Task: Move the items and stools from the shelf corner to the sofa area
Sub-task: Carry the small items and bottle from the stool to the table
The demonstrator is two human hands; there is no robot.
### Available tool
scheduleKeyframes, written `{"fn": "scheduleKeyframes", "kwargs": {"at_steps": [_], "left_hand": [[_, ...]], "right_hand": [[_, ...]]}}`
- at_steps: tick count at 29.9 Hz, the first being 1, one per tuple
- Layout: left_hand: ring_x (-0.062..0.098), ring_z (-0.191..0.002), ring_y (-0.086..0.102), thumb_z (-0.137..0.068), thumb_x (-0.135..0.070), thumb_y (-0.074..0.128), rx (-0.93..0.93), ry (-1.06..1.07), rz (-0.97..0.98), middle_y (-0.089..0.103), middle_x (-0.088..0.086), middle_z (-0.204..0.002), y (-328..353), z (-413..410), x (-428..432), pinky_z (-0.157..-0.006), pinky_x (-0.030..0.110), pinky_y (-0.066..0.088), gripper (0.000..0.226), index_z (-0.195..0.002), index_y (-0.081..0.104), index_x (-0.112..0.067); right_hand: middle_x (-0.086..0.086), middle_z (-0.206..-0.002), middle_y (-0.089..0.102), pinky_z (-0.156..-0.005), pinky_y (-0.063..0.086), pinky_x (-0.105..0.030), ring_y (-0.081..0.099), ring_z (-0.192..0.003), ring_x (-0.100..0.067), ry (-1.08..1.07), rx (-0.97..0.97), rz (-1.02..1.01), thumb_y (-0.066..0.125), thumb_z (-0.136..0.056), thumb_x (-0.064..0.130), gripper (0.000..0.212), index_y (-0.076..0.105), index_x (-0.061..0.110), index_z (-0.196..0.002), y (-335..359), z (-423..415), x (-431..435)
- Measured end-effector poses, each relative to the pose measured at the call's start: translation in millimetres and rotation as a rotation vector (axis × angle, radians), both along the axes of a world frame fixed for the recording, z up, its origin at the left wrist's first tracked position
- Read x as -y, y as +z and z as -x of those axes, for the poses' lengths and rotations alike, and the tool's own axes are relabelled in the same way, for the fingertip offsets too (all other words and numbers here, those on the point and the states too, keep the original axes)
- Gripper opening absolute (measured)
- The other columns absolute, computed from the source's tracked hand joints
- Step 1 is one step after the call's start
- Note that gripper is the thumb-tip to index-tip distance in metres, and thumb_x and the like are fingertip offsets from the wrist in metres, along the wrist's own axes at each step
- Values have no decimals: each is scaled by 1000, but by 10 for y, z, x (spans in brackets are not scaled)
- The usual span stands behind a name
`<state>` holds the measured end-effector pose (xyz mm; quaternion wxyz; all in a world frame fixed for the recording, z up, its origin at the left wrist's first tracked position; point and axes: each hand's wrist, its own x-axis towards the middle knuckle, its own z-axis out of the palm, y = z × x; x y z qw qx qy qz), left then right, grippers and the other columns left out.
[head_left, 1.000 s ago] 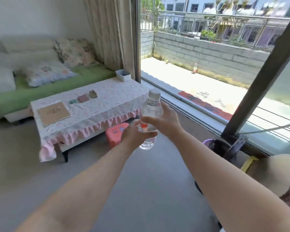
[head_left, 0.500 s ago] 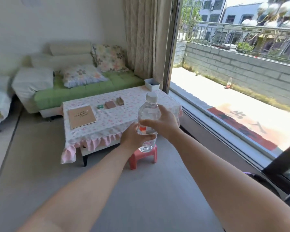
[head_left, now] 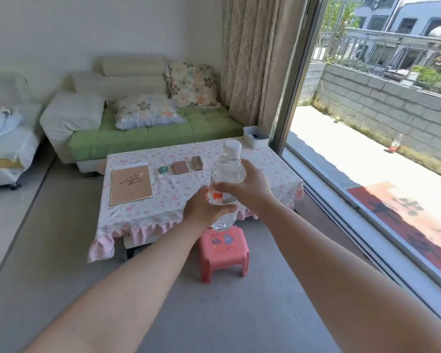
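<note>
Water bottle point(head_left: 228, 169) is gripped upright by left hand point(head_left: 201, 211) and right hand point(head_left: 252, 186), fingers curled round it; a drop is risked if released short of the table point(head_left: 265, 161).

The stool point(head_left: 223, 250) stands before the table point(head_left: 265, 174) (notebook point(head_left: 131, 184) on it); the sofa point(head_left: 148, 136) lies behind.

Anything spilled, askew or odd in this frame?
Nothing spilled or damaged. The water bottle is upright and capped, gripped by the left hand and right hand. Only oddity: the tablecloth hangs unevenly, its near left corner drooping lower than the rest of the frill.
</note>
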<state>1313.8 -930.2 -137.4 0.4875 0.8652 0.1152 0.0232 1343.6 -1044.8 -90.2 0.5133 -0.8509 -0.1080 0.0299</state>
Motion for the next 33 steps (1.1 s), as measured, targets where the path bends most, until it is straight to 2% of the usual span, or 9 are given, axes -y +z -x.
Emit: {"fn": "scheduleKeyframes", "kwargs": {"at_steps": [3, 6, 9, 11, 16, 19, 22, 24, 33], "left_hand": [[21, -97, 60, -70, -37, 79, -29, 30, 18, 52, -11, -97, -39, -314, -88, -87, 36, 50, 48, -109, 53, -25], [20, -102, 60, -69, -38, 80, -29, 29, 22, 56, -10, -100, -143, -748, -236, -87, 32, 46, 50, -109, 53, -24], [15, -95, 56, -71, -36, 80, -22, 15, 25, 56, -13, -92, -204, -1210, -404, -83, 26, 38, 38, -93, 49, -32], [12, -90, 52, -72, -35, 79, -20, 8, 43, 53, -14, -87, -218, -1550, -525, -82, 26, 39, 36, -86, 46, -35], [16, -98, 55, -72, -38, 78, -16, 3, 40, 55, -10, -98, -228, -2436, -922, -88, 30, 43, 47, -109, 52, -24], [19, -100, 59, -69, -38, 80, 2, 22, 33, 59, -9, -98, -226, -2919, -1170, -88, 31, 46, 47, -105, 53, -26], [16, -96, 58, -69, -34, 81, 8, 7, 41, 60, -10, -96, -264, -3347, -1360, -82, 27, 42, 40, -95, 51, -32], [16, -96, 58, -68, -35, 82, 7, 17, 66, 60, -10, -96, -316, -3579, -1441, -80, 27, 41, 43, -100, 53, -28], [17, -100, 63, -57, -49, 81, -55, 49, 98, 68, -8, -101, -561, -4372, -1560, -91, 37, 50, 59, -107, 59, -26]], "right_hand": [[7, -106, 58, -81, 40, -27, 55, -100, -13, 24, -6, 5, 81, -66, 31, 71, 49, 22, -128, -69, -369, -98], [8, -104, 58, -81, 40, -27, 55, -97, -13, 44, -15, 15, 81, -66, 31, 68, 50, 23, -126, -133, -799, -233], [6, -108, 61, -83, 44, -29, 57, -101, -15, 43, -17, 15, 82, -65, 32, 69, 50, 23, -126, -202, -1266, -404], [4, -112, 63, -84, 45, -30, 58, -103, -16, 38, -14, 20, 82, -64, 33, 71, 50, 23, -127, -233, -1604, -542], [4, -112, 63, -85, 46, -30, 58, -104, -16, 34, -46, 26, 81, -65, 30, 69, 50, 24, -126, -177, -2461, -941], [5, -111, 62, -88, 46, -32, 57, -105, -15, 19, -45, 3, 82, -65, 30, 68, 50, 24, -125, -143, -2879, -1161], [6, -109, 60, -83, 45, -29, 56, -102, -14, 15, -45, 10, 81, -66, 30, 67, 50, 24, -125, -133, -3253, -1348], [7, -107, 60, -81, 45, -28, 56, -100, -14, 14, -57, 25, 81, -66, 30, 65, 50, 24, -123, -154, -3490, -1428], [10, -103, 59, -70, 40, -22, 56, -97, -11, 37, -100, 54, 81, -64, 31, 65, 51, 25, -122, -328, -4308, -1572]]}}
